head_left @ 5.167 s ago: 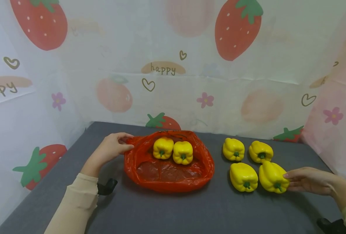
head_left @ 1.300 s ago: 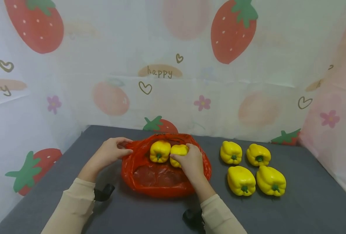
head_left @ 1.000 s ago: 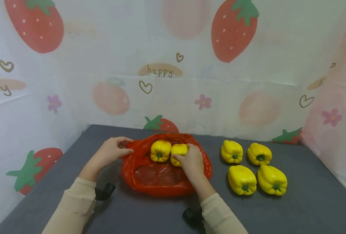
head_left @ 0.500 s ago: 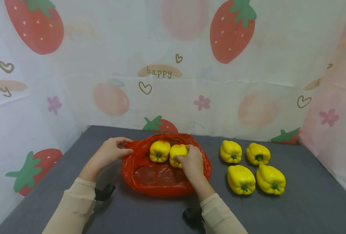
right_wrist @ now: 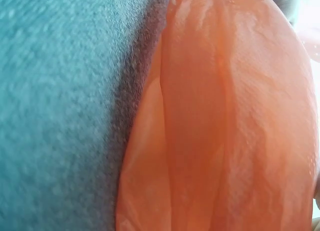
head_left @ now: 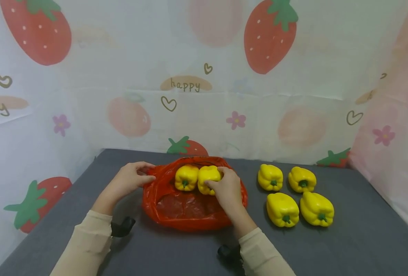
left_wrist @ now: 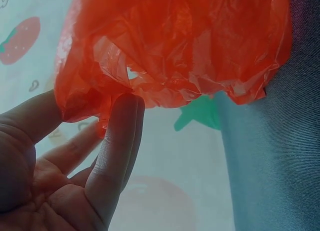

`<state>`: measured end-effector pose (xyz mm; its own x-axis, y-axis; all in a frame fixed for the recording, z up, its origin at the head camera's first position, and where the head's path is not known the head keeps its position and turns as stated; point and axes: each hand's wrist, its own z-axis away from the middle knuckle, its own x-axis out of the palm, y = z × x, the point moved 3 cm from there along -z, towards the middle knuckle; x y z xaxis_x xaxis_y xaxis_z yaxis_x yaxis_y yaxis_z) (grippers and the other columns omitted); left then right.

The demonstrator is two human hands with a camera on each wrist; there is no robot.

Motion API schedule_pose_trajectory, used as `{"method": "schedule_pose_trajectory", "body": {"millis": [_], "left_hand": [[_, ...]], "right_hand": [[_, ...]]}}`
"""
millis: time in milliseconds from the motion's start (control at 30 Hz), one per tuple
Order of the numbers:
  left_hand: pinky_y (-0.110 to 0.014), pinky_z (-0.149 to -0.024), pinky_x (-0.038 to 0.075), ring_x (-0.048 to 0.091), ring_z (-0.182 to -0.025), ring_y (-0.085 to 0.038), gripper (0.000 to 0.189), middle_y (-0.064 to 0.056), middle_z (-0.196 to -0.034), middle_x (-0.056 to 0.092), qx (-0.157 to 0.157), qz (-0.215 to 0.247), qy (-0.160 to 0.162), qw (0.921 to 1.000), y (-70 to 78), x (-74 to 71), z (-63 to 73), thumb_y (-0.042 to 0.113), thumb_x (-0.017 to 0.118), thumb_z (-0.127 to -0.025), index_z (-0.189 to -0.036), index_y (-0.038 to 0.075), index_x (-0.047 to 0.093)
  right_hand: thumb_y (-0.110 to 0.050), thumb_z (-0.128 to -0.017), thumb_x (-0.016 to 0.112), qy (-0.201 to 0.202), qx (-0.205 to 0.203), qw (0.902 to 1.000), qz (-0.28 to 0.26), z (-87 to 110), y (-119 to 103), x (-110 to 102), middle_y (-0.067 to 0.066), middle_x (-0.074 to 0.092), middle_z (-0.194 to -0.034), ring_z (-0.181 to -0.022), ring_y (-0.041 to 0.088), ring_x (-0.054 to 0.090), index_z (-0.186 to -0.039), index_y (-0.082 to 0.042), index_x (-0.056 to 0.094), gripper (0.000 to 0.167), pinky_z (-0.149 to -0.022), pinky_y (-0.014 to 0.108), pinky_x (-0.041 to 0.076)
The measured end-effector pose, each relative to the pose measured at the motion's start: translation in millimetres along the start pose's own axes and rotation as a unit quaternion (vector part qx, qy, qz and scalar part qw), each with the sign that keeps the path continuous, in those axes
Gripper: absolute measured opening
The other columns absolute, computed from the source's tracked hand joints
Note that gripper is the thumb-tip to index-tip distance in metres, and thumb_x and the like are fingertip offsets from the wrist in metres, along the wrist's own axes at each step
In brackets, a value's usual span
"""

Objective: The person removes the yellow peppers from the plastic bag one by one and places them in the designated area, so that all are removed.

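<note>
Two holds in use: pinches red plastic bag [head_left: 190,224] at left rim with left hand [head_left: 130,177]; grips yellow pepper [head_left: 208,174] inside bag, beside second pepper [head_left: 186,178], with right hand [head_left: 230,191]. On gray table [head_left: 169,253], right of bag: four more peppers [head_left: 282,209].

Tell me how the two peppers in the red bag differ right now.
The right pepper is gripped by the right hand; the left pepper has no hand on it. The right pepper is partly covered by that hand; the left pepper shows its green stem. Both are yellow.
</note>
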<state>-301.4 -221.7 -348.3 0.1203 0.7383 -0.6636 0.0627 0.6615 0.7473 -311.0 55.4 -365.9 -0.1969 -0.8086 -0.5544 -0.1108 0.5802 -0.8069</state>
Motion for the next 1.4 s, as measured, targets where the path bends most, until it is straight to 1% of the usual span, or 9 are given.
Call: {"method": "schedule_pose_trajectory", "body": {"millis": [200, 300, 600, 733, 967, 1100, 1300, 1400], "left_hand": [[-0.042, -0.085, 0.059, 0.067, -0.101, -0.025, 0.048, -0.02, -0.121, 0.067, 0.004, 0.005, 0.004, 1.0, 2.3, -2.2, 1.0, 0.026, 0.065, -0.096, -0.136, 0.003, 0.057], [-0.042, -0.085, 0.059, 0.067, -0.1, -0.025, 0.048, -0.02, -0.12, 0.067, 0.004, 0.0, 0.004, 1.0, 2.0, -2.9, 1.2, 0.027, 0.065, -0.096, -0.136, 0.003, 0.057], [-0.042, -0.085, 0.06, 0.067, -0.101, -0.025, 0.048, -0.02, -0.121, 0.067, 0.005, 0.001, 0.003, 1.0, 1.5, -3.1, 1.6, 0.027, 0.065, -0.096, -0.137, 0.002, 0.056], [-0.043, -0.086, 0.059, 0.067, -0.101, -0.026, 0.048, -0.021, -0.121, 0.066, 0.006, 0.003, 0.002, 1.0, 1.8, -2.3, 2.1, 0.026, 0.065, -0.096, -0.136, 0.002, 0.056], [-0.042, -0.085, 0.06, 0.067, -0.101, -0.026, 0.047, -0.021, -0.12, 0.066, 0.008, 0.005, 0.002, 1.0, 3.1, -1.0, 1.4, 0.024, 0.065, -0.096, -0.136, 0.002, 0.057], [-0.042, -0.085, 0.06, 0.068, -0.1, -0.025, 0.047, -0.021, -0.12, 0.066, 0.005, 0.008, 0.0, 1.0, 4.5, -0.3, 0.9, 0.024, 0.065, -0.096, -0.136, 0.002, 0.057], [-0.042, -0.085, 0.06, 0.068, -0.099, -0.024, 0.047, -0.021, -0.121, 0.066, 0.002, 0.007, -0.003, 1.0, 5.2, -0.1, 1.2, 0.024, 0.065, -0.096, -0.136, 0.002, 0.056], [-0.042, -0.085, 0.06, 0.068, -0.099, -0.024, 0.047, -0.021, -0.12, 0.067, 0.002, 0.009, -0.002, 1.0, 4.5, 0.5, 1.4, 0.024, 0.065, -0.096, -0.136, 0.002, 0.057]], "right_hand": [[-0.021, -0.079, 0.085, 0.003, -0.005, 0.9999, -0.009, -0.7, -1.3, -6.4, 0.019, 0.064, -0.13, -0.119, 0.035, 0.06, -0.129, 0.003, 0.063, 0.06, -0.1, 0.048, 0.052], [-0.021, -0.079, 0.085, 0.003, -0.007, 0.9999, -0.008, 0.3, -2.0, -8.6, 0.019, 0.064, -0.13, -0.119, 0.035, 0.06, -0.129, 0.003, 0.063, 0.06, -0.101, 0.048, 0.052], [-0.022, -0.078, 0.085, 0.0, -0.006, 0.9999, -0.013, 2.4, -4.2, -15.0, 0.019, 0.065, -0.129, -0.117, 0.034, 0.062, -0.128, 0.002, 0.064, 0.059, -0.098, 0.047, 0.053], [-0.021, -0.079, 0.085, -0.006, -0.003, 0.9998, -0.017, 3.1, -4.7, -17.2, 0.019, 0.065, -0.129, -0.117, 0.033, 0.061, -0.128, 0.002, 0.064, 0.058, -0.099, 0.047, 0.053], [-0.022, -0.08, 0.084, -0.015, 0.01, 0.9996, -0.02, 5.3, -3.3, -18.4, 0.017, 0.064, -0.13, -0.115, 0.032, 0.062, -0.131, 0.0, 0.062, 0.06, -0.095, 0.046, 0.055], [-0.024, -0.08, 0.084, -0.013, 0.013, 0.9997, -0.019, 7.0, -3.6, -21.3, 0.017, 0.063, -0.132, -0.116, 0.032, 0.061, -0.132, -0.001, 0.062, 0.061, -0.095, 0.046, 0.055], [-0.023, -0.081, 0.084, -0.015, 0.006, 0.9997, -0.021, 7.6, -4.1, -23.0, 0.018, 0.063, -0.133, -0.117, 0.032, 0.06, -0.131, -0.001, 0.062, 0.059, -0.096, 0.047, 0.054], [-0.023, -0.08, 0.084, -0.015, 0.003, 0.9996, -0.022, 8.1, -3.0, -24.4, 0.017, 0.062, -0.134, -0.12, 0.032, 0.059, -0.131, -0.001, 0.062, 0.059, -0.098, 0.047, 0.053]]}}
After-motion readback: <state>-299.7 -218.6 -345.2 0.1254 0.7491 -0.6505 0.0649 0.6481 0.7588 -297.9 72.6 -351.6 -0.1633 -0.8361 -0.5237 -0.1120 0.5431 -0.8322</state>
